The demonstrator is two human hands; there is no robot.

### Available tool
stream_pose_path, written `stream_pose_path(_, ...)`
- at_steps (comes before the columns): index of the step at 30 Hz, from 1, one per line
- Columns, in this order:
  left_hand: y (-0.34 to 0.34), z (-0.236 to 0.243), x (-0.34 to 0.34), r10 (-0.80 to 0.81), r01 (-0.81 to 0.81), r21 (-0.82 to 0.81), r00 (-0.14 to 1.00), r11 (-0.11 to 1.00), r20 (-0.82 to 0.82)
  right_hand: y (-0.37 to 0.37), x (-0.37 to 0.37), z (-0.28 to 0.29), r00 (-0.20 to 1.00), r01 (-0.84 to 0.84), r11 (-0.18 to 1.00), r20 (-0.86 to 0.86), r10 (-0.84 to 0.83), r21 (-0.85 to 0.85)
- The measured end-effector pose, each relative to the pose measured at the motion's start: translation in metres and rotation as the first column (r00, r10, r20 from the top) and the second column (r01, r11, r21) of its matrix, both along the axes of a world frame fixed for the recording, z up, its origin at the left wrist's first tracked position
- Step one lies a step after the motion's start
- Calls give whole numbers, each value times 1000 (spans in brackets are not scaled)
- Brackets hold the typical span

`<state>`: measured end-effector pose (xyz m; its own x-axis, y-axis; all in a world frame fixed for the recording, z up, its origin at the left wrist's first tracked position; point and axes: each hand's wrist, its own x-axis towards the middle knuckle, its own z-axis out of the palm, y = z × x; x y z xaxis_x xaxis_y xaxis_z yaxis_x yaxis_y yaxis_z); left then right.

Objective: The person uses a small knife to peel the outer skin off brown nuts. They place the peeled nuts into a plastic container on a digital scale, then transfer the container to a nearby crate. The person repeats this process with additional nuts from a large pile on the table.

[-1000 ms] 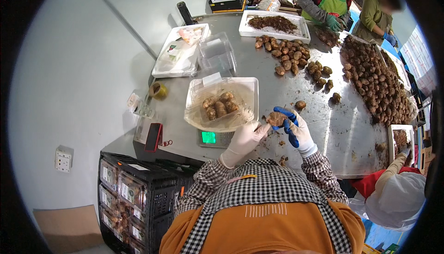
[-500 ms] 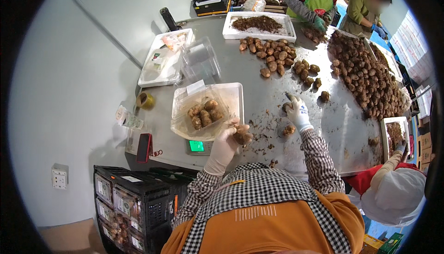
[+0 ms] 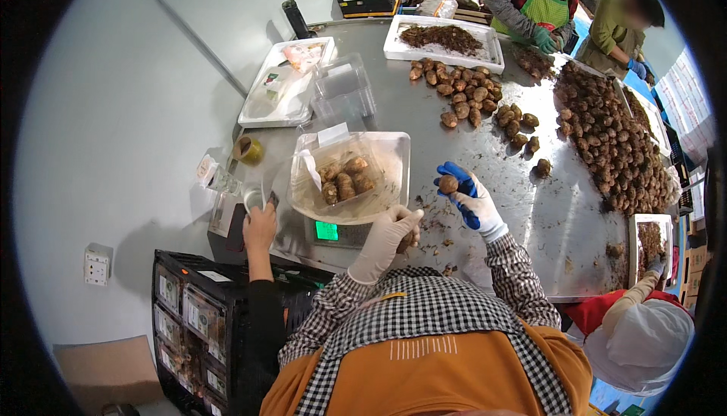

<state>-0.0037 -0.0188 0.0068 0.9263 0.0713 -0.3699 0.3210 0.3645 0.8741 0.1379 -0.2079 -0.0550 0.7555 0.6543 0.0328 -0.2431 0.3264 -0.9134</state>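
Note:
My left hand (image 3: 388, 246), in a white glove, is closed around a brown taro (image 3: 407, 243) that shows only in part below the fingers. To its right, my right hand (image 3: 477, 202), in a white glove with blue palm and fingers, grips a small round taro (image 3: 447, 184) above the steel table. Just beyond my left hand, an open clear plastic box (image 3: 376, 160) holds several taros (image 3: 345, 186). It rests on a white tray (image 3: 401, 177), which sits over a scale (image 3: 344, 234) with a lit green display.
Another person's bare hand (image 3: 260, 227) reaches in at the left, beside a tape roll (image 3: 248, 150). Loose taros (image 3: 458, 90) and a large taro heap (image 3: 606, 136) lie farther right. Empty clear boxes (image 3: 342, 92) stand behind the tray. Co-workers line the far and right edges.
My right hand has risen off the table and turned, bringing up a taro. My left hand has shifted slightly, still holding its taro. Another person's bare hand has come in at the left.

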Motion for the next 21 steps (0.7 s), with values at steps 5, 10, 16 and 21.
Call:
stream_pose_path(5,-15,-7,10,7,-3,-35,992,999,122,13,-39,42,983,-68,993,163,83,-97)
stream_pose_path(10,-13,-10,9,51,-32,-125,988,992,147,17,-55,53,695,137,881,677,241,-454)
stream_pose_path(16,1,-9,-5,89,-64,-221,991,973,104,-39,-29,6,499,535,561,772,394,-632)
stream_pose_path(21,-4,-10,-3,62,-62,-314,998,947,-11,-68,-31,-56,491,580,263,589,642,-771)
